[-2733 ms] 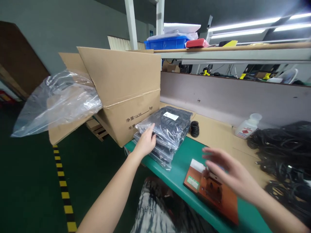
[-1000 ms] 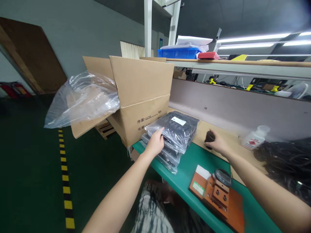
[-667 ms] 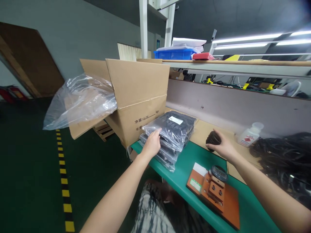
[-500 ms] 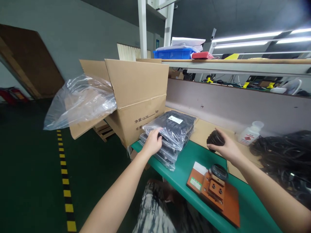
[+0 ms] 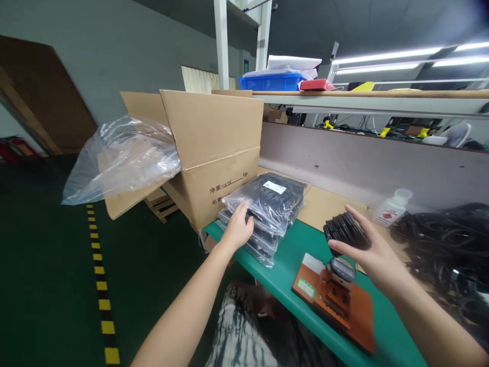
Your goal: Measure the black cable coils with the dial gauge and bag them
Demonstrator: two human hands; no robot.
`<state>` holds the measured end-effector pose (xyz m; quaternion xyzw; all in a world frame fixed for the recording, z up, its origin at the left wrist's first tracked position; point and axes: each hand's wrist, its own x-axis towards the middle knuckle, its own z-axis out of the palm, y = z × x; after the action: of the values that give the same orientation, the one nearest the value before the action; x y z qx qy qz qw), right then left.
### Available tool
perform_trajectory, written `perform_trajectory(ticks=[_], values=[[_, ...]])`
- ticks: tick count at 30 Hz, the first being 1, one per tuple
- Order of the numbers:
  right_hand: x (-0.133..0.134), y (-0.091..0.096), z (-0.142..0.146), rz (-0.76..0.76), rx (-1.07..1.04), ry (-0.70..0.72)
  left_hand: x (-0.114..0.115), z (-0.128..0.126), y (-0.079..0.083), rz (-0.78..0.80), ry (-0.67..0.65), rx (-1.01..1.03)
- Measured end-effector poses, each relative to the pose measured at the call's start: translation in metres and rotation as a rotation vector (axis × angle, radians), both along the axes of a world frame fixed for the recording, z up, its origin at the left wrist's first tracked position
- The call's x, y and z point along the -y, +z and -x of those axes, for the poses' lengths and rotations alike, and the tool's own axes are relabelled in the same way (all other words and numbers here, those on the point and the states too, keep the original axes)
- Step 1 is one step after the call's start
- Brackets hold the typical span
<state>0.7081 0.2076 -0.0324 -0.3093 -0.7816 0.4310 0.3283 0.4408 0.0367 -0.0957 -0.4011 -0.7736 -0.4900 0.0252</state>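
My left hand [image 5: 239, 228] grips the near edge of the top clear plastic bag [image 5: 263, 201], which has a white label and black contents. It tops a stack of similar bags beside the cardboard box. In my right hand [image 5: 372, 244] is a stack of thin black pieces [image 5: 344, 232], held between thumb and fingers; their exact kind I cannot make out. Just below that hand, a dial gauge [image 5: 343, 268] with a dark round head stands on an orange-brown base [image 5: 361, 316].
An open cardboard box [image 5: 225, 168] stands at the table's left end, clear plastic liner [image 5: 133, 153] spilling out. At right lie a white bottle [image 5: 391, 209] and a heap of black rubber-like loops [image 5: 446, 239]. A shelf [image 5: 367, 102] with a blue tray [image 5: 271, 82] runs above the green tabletop [image 5: 282, 275].
My right hand has moved slightly right and down toward the gauge, and the black stack has turned so its separate layers show. My left hand stays at the bag.
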Motion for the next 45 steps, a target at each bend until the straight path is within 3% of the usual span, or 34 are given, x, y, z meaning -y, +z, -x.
perform_trajectory(ticks=[4,8,9,11,14,17,21,25,27,32,35,38,43,45], values=[[0.039,-0.009,-0.014,0.137,0.006,0.073,0.035,-0.063,-0.012,-0.088,0.083,0.175],[0.094,-0.042,-0.010,0.151,0.017,0.272,0.068,-0.150,-0.030,-0.469,-0.218,1.050],[0.108,-0.053,-0.007,0.095,0.025,0.314,0.073,-0.166,-0.032,-0.506,-0.286,1.201],[0.133,-0.073,-0.001,-0.045,0.052,0.433,0.081,-0.185,-0.036,-0.515,-0.311,1.297],[0.156,-0.093,0.002,-0.150,0.112,0.565,0.089,-0.188,-0.040,-0.483,-0.250,1.281],[0.160,-0.092,-0.001,-0.102,0.200,0.638,0.096,-0.180,-0.041,-0.525,-0.271,1.364],[0.150,-0.076,-0.010,0.131,0.172,0.718,0.099,-0.173,-0.037,-0.600,-0.353,1.545],[0.142,-0.067,-0.012,0.333,0.089,0.692,0.098,-0.172,-0.033,-0.562,-0.446,1.689],[0.144,-0.071,-0.008,0.253,0.080,0.696,0.097,-0.175,-0.033,-0.565,-0.465,1.713],[0.160,-0.101,0.004,-0.190,-0.046,0.566,0.097,-0.184,-0.041,-0.620,-0.352,1.764],[0.159,-0.112,0.003,-0.171,-0.058,0.597,0.098,-0.186,-0.047,-0.617,-0.288,1.762],[0.149,-0.105,-0.002,-0.059,-0.051,0.612,0.097,-0.187,-0.049,-0.606,-0.258,1.690],[0.156,-0.085,0.001,-0.055,-0.244,0.236,0.085,-0.195,-0.051,-0.648,-0.087,1.666],[0.169,-0.091,0.005,-0.104,-0.222,0.232,0.081,-0.201,-0.052,-0.665,-0.002,1.653]])
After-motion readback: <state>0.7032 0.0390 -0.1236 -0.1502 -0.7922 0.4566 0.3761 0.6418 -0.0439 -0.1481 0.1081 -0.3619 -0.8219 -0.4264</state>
